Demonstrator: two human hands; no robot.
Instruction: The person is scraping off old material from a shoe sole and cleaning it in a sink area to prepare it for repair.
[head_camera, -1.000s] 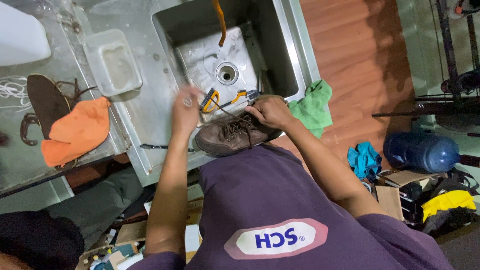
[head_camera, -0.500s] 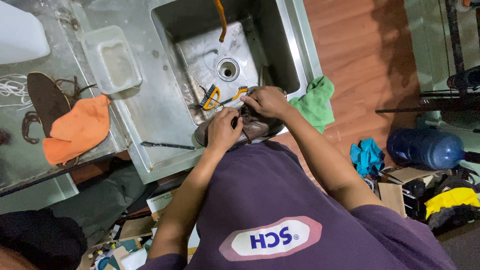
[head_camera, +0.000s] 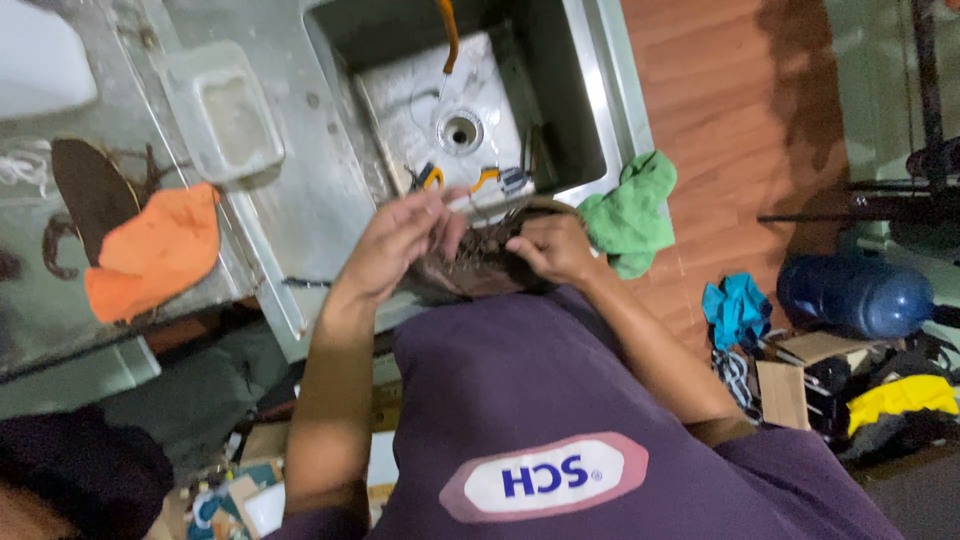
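A dark brown lace-up shoe (head_camera: 478, 268) rests against my body at the front edge of the steel sink (head_camera: 590, 110). My left hand (head_camera: 400, 238) lies on the shoe's left side with its fingers pinched at the laces. My right hand (head_camera: 553, 247) grips the shoe's right side near the top. Much of the shoe is hidden under both hands. Orange-handled tools (head_camera: 470, 180) lie in the sink basin just beyond the shoe.
A green cloth (head_camera: 628, 212) hangs on the sink's right corner. An orange cloth (head_camera: 155, 250) covers a second dark shoe (head_camera: 88, 192) on the counter at left, near a clear plastic tub (head_camera: 222, 115). A blue water bottle (head_camera: 852, 295) and clutter lie on the floor at right.
My left hand moved from the shoe's far end onto its laces. The shoe has come closer to my body and turned, and both hands now cover more of it.
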